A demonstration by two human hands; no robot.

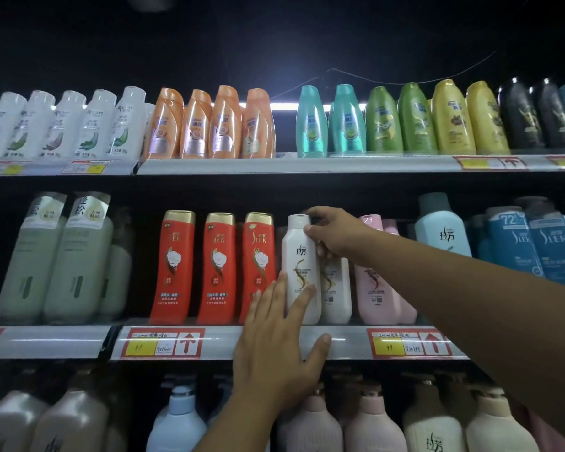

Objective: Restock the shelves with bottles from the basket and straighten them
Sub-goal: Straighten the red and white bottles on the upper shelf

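A white bottle [300,256] with a brown swirl label stands upright at the front of the middle shelf [346,342], between red bottles [217,269] and a second white bottle [336,288]. My right hand [335,233] reaches in from the right and grips the white bottle near its cap and shoulder. From below, my left hand [279,350] has its fingers spread against the bottle's lower front and left side, thumb over the shelf edge. The basket is out of view.
Pink bottles [374,282] and blue bottles [532,246] stand to the right, pale green ones [62,262] to the left. The top shelf [274,164] carries white, orange, teal, green and yellow bottles. Large pump bottles [372,422] fill the shelf below.
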